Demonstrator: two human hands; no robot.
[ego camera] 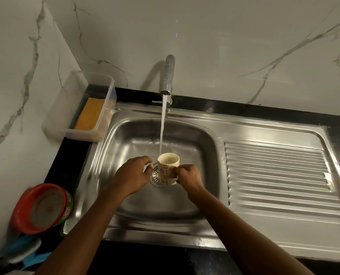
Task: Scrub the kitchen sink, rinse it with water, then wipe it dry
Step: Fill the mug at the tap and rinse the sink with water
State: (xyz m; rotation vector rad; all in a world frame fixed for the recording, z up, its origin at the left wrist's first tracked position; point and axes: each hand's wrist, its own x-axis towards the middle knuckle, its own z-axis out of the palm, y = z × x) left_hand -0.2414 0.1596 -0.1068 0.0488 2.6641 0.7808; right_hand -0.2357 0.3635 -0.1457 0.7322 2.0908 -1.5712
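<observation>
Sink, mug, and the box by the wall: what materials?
Sink: looks like stainless steel, brushed, streaky glare.
Mug: likely glazed ceramic; cream, opaque, thick rim, printed pattern.
Box: probably clear plastic; see-through walls show a yellow pad inside.
</observation>
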